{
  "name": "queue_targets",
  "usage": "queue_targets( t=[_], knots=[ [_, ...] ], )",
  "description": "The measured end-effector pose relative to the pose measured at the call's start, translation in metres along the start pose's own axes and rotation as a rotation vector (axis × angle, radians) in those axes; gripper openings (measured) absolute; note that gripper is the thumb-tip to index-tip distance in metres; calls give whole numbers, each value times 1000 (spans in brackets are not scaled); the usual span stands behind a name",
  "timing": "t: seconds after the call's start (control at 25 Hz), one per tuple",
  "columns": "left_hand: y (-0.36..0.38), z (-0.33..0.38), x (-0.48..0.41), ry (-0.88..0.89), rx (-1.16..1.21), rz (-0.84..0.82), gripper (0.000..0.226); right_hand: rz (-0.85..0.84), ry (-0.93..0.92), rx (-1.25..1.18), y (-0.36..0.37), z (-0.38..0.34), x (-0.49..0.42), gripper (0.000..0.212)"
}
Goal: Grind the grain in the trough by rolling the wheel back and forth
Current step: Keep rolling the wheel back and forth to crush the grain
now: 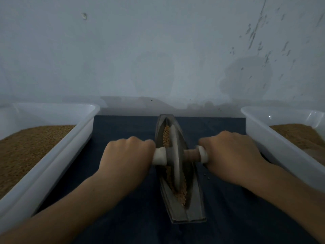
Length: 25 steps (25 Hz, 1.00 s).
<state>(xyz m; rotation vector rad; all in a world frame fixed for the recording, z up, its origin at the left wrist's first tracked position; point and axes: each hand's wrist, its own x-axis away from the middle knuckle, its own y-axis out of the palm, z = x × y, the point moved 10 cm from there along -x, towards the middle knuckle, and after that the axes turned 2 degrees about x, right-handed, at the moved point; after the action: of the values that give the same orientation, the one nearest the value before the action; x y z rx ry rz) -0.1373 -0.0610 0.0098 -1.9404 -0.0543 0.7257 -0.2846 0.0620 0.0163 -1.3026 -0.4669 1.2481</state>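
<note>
A boat-shaped metal trough (195,206) lies lengthwise on a dark blue cloth in the middle of the view. Tan grain (182,194) fills its groove in front of and behind the wheel. A grey metal wheel (175,155) stands upright in the groove about midway along. A wooden axle with white end wraps (191,155) runs through it. My left hand (126,157) grips the left handle end and my right hand (230,155) grips the right one. The hands hide both handle ends.
A white plastic tray (58,161) of brown grain sits at the left of the cloth. A second white tray (274,143) with grain sits at the right. A pale wall rises just behind the cloth. A few loose grains (206,176) lie on the cloth right of the trough.
</note>
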Motion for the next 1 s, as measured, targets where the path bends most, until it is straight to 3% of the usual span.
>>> queue_targets(
  t=[0.08,0.32,0.44,0.6,0.84,1.0],
  knots=[
    [1,2,3,15,10,-30,48,-47,9,15,1,2,4,38],
    [31,-16,-71,-85,27,-13,6,-37,128,7,32,14,-71,18],
    [38,-25,-94,-111,6,-4,10,-15,151,22,36,20,-99,4],
    [26,-15,-59,-85,36,-28,10,-41,89,-12,24,9,-62,23],
    [-6,5,2,7,-17,-34,46,-28,32,4,-10,4,12,40],
    [17,-5,-35,-48,15,-24,19,-58,99,11,17,9,-26,32]
  ],
)
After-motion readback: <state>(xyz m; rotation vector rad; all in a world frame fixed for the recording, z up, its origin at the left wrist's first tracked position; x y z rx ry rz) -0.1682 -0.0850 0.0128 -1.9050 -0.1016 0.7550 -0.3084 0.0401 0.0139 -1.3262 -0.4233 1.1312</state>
